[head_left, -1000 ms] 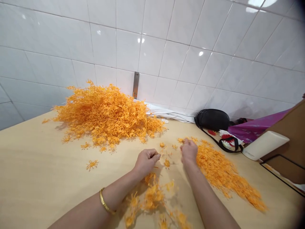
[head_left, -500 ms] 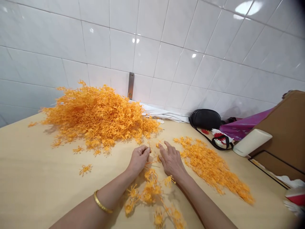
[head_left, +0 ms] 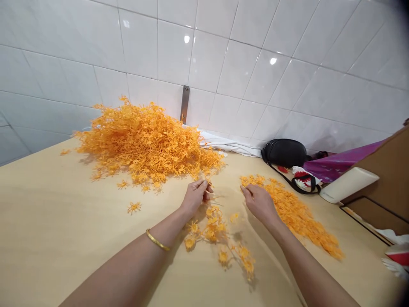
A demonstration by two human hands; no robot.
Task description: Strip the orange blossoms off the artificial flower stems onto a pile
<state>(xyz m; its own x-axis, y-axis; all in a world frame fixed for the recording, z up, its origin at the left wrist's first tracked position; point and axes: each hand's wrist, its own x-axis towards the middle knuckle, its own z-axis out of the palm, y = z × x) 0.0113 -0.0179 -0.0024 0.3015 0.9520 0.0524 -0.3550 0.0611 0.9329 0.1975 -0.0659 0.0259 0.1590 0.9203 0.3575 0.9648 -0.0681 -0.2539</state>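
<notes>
My left hand (head_left: 194,198), with a gold bangle on its forearm, is closed in a pinch on a thin orange plastic flower stem (head_left: 217,198), partly hidden by the fingers. My right hand (head_left: 261,204) is also closed, its fingertips at the near left end of a long heap of small orange pieces (head_left: 295,217). What its fingers hold, if anything, is hidden. Between my forearms lie loose orange plastic flowers (head_left: 212,230) on stems. Beyond my left hand rises a big tangled pile of orange plastic flowers (head_left: 147,143).
The pale wooden table (head_left: 79,243) meets a white tiled wall. A single orange flower (head_left: 134,207) lies at left. Toward the back right are a black bag (head_left: 284,152) with a strap, a cream bottle (head_left: 349,184), purple plastic (head_left: 345,160) and a cardboard box (head_left: 390,183).
My right hand has moved right, from beside my left hand to the long heap, and its spread fingers have closed. My left hand stays closed. The view has shifted slightly.
</notes>
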